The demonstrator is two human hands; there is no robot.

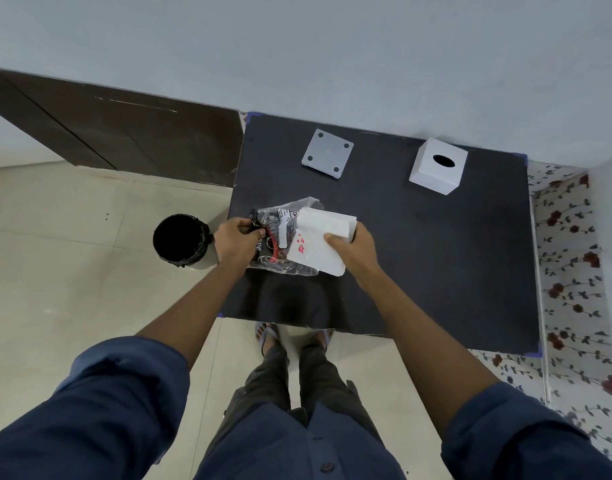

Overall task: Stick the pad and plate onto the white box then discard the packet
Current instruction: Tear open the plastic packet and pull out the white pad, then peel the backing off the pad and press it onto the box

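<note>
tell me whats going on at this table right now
A person stands at a black table. The left hand pinches the edge of a clear printed plastic packet, while the right hand has its grip on a white rectangular pad that is partly out of the packet. A grey square plate with four holes and a white box with an oval opening sit untouched at the far side. A black-lined bin stands on the floor to the left.

Pale grey wall (332, 46), cream tiled floor (72, 271), dark brown door (124, 136)
</note>
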